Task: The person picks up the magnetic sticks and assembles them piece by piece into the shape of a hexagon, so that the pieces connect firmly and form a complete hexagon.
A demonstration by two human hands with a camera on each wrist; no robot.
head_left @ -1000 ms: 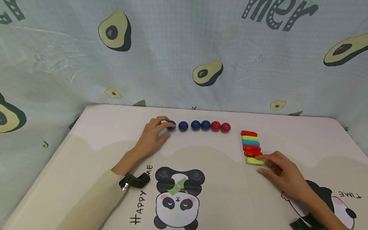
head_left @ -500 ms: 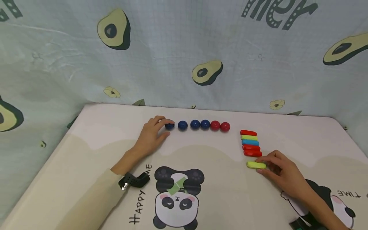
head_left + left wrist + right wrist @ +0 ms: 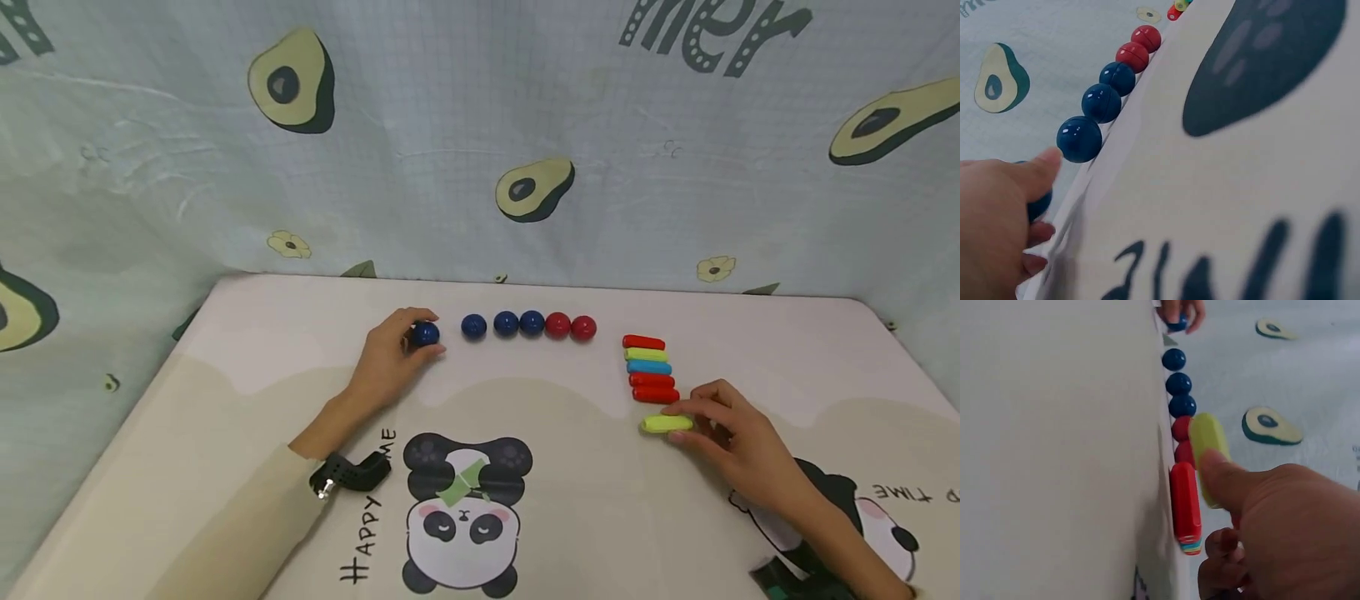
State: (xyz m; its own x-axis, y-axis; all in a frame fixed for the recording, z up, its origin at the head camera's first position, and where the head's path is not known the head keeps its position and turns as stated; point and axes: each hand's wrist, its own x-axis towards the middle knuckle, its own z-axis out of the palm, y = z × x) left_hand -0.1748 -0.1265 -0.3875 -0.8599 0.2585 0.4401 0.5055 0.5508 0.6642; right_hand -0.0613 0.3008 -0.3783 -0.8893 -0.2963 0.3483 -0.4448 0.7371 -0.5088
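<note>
My left hand (image 3: 386,358) pinches a shiny dark blue ball (image 3: 425,333) between thumb and fingers, at the left end of a row of balls. In the left wrist view most of that ball (image 3: 1040,205) is hidden behind the hand. The nearest ball in the row is another blue one (image 3: 473,327), a small gap away. My right hand (image 3: 738,442) pinches a short yellow-green rounded stick (image 3: 666,424) by its right end. In the right wrist view this stick (image 3: 1208,440) appears raised off the table, apart from the nearest red stick (image 3: 1185,499).
Further right in the row are two blue balls (image 3: 519,323) and two red balls (image 3: 570,326). A column of red, yellow-green and blue sticks (image 3: 648,367) lies at the right. The panda-printed table (image 3: 592,500) meets an avocado-printed sheet (image 3: 420,108) at its back edge.
The left hand has taken hold of the end blue ball and drawn it slightly left, away from the row. The right hand has pulled the yellow-green stick away from the column and lifted it.
</note>
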